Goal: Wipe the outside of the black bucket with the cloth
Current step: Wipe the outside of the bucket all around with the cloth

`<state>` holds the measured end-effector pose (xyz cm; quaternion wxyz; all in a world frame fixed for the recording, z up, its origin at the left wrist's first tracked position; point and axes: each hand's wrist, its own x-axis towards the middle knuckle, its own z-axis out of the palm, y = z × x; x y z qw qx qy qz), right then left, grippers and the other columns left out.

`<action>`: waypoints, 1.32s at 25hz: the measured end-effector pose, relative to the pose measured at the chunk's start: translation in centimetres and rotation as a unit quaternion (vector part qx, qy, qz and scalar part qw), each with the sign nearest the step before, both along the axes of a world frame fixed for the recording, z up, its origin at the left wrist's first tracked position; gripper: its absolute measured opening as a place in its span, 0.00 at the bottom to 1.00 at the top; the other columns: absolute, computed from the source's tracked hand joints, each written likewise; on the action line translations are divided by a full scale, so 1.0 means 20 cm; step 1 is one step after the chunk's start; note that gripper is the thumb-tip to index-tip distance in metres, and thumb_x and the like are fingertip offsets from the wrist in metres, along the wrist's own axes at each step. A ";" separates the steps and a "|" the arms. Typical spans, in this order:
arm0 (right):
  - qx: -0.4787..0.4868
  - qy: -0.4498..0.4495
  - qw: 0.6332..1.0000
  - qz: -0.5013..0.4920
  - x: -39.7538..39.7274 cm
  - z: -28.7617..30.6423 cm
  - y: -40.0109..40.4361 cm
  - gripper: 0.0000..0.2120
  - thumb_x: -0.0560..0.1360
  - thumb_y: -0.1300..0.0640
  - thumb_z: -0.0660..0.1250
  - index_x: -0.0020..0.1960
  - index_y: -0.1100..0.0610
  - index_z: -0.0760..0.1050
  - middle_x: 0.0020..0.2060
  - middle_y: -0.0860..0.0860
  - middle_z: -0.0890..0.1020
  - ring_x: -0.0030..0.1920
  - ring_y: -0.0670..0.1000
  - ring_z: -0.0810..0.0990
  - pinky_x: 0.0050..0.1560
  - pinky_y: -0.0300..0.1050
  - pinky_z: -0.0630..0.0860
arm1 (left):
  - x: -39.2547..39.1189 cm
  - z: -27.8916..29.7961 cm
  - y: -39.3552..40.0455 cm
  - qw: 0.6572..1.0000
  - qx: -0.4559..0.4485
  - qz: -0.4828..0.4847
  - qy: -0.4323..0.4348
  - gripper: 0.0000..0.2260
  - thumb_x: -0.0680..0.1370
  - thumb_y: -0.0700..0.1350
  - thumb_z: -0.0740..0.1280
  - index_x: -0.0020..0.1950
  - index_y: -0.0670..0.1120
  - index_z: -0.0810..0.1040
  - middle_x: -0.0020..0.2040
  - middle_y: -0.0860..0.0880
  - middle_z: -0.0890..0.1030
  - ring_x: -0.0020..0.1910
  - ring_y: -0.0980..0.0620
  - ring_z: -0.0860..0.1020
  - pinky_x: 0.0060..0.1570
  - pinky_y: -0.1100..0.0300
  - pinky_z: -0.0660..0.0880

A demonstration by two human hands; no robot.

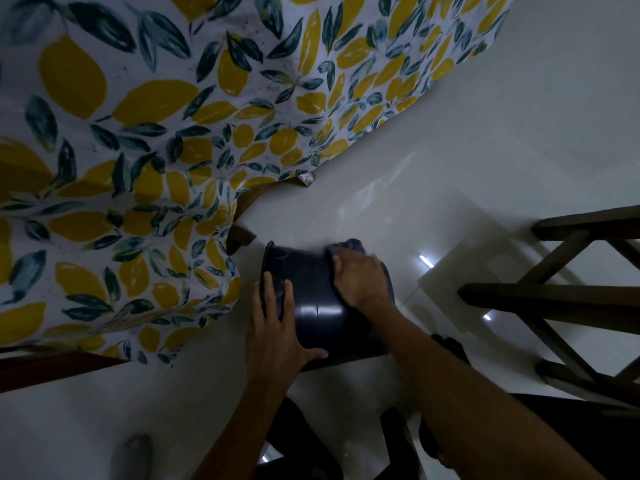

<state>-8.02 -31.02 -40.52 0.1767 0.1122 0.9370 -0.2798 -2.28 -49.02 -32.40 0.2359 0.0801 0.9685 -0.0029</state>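
The black bucket [317,289] lies on its side over the white floor, its open rim facing left toward the table. My left hand [277,327] clasps the bucket near the rim, fingers spread over its wall and thumb under it. My right hand [360,275] presses a dark blue cloth [349,244] against the bucket's far right side, near its base. The cloth shows above and to the right of my fingers; the rest is hidden under my palm.
A table draped in a lemon-print tablecloth [145,161] fills the upper left, its wooden leg [242,233] just left of the bucket. A dark wooden chair frame [561,299] stands at the right. Glossy white floor tiles [450,150] stretch beyond.
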 end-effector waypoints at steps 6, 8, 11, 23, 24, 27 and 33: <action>-0.095 -0.070 0.963 -0.244 0.12 -0.03 0.16 0.17 0.85 0.54 0.49 0.69 0.52 0.71 0.61 0.61 0.78 0.58 0.64 0.78 0.57 0.54 0.73 | -0.03 0.02 0.01 1.000 0.013 -0.001 0.002 0.69 0.50 0.77 0.73 0.81 0.45 0.52 0.82 0.39 0.47 0.79 0.35 0.52 0.66 0.40 0.71; -0.116 -0.032 0.961 -0.251 0.08 0.04 0.15 0.16 0.85 0.54 0.49 0.66 0.51 0.71 0.58 0.60 0.79 0.56 0.63 0.79 0.53 0.52 0.73 | -0.04 0.03 0.00 0.999 0.037 -0.010 0.027 0.67 0.52 0.77 0.72 0.81 0.44 0.53 0.82 0.39 0.49 0.79 0.35 0.52 0.70 0.40 0.65; -0.151 0.008 0.947 -0.283 0.05 0.14 0.17 0.20 0.87 0.50 0.48 0.74 0.53 0.68 0.69 0.58 0.75 0.66 0.60 0.76 0.65 0.54 0.72 | -0.03 0.03 -0.02 0.992 0.098 0.008 0.081 0.62 0.57 0.74 0.72 0.80 0.42 0.56 0.82 0.40 0.53 0.80 0.35 0.51 0.74 0.41 0.55; -0.155 0.038 0.949 -0.272 0.43 0.14 0.12 0.24 0.87 0.49 0.49 0.81 0.54 0.58 0.80 0.53 0.62 0.78 0.55 0.64 0.74 0.48 0.63 | 0.21 0.06 -0.01 0.997 0.049 0.023 0.060 0.56 0.59 0.70 0.75 0.79 0.47 0.60 0.80 0.38 0.59 0.77 0.33 0.59 0.69 0.32 0.65; -0.149 0.029 0.952 -0.267 0.45 0.14 0.12 0.24 0.87 0.48 0.49 0.81 0.53 0.57 0.81 0.53 0.61 0.78 0.55 0.63 0.75 0.50 0.63 | 0.13 0.08 0.01 0.997 0.039 0.009 0.065 0.58 0.59 0.71 0.75 0.80 0.47 0.57 0.81 0.38 0.56 0.78 0.33 0.55 0.72 0.33 0.59; -0.096 0.029 0.966 -0.239 0.51 0.15 0.12 0.24 0.87 0.48 0.47 0.82 0.54 0.57 0.81 0.53 0.61 0.80 0.54 0.59 0.79 0.53 0.59 | -0.16 0.09 0.06 0.998 -0.020 -0.040 0.047 0.66 0.56 0.76 0.72 0.82 0.47 0.44 0.82 0.40 0.40 0.80 0.38 0.42 0.75 0.34 0.52; 0.052 0.164 0.970 0.174 0.52 0.17 -0.17 0.25 0.83 0.48 0.50 0.79 0.54 0.57 0.78 0.53 0.64 0.77 0.59 0.66 0.76 0.61 0.59 | -0.24 0.00 0.04 0.996 -0.046 -0.072 0.037 0.65 0.61 0.74 0.71 0.80 0.40 0.40 0.81 0.37 0.40 0.81 0.38 0.42 0.76 0.39 0.56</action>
